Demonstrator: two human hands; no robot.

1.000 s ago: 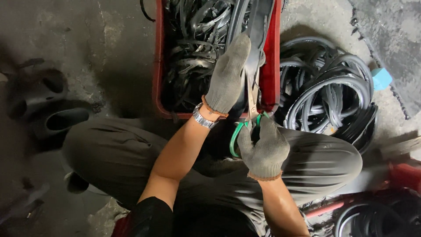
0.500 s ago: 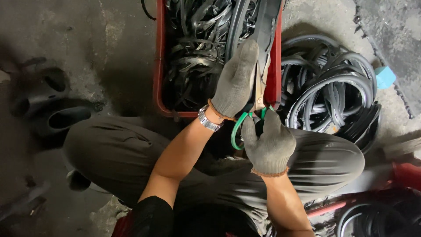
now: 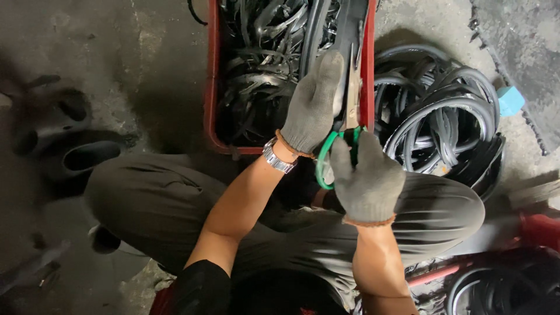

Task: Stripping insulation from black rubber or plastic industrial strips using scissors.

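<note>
Both hands wear grey knit gloves. My right hand [image 3: 367, 181] grips the green handles of a pair of scissors [image 3: 344, 125], whose blades point up and away from me. My left hand [image 3: 314, 105], with a metal watch at the wrist, holds a long black rubber strip [image 3: 344, 35] that runs up over the red crate. The blades lie along that strip beside my left fingers. I sit with my knees spread behind the crate.
A red plastic crate [image 3: 211, 87] full of black rubber strips stands in front of me. A pile of coiled black rubber rings [image 3: 443, 116] lies to the right, with a small blue block [image 3: 511, 100] beyond. Another red container [image 3: 539, 230] is at lower right. Dark shapes lie at left.
Both hands have shifted slightly to the right along the strip, and the scissors' blades now sit higher beside my left fingers. The grip on strip and scissors is unchanged.
</note>
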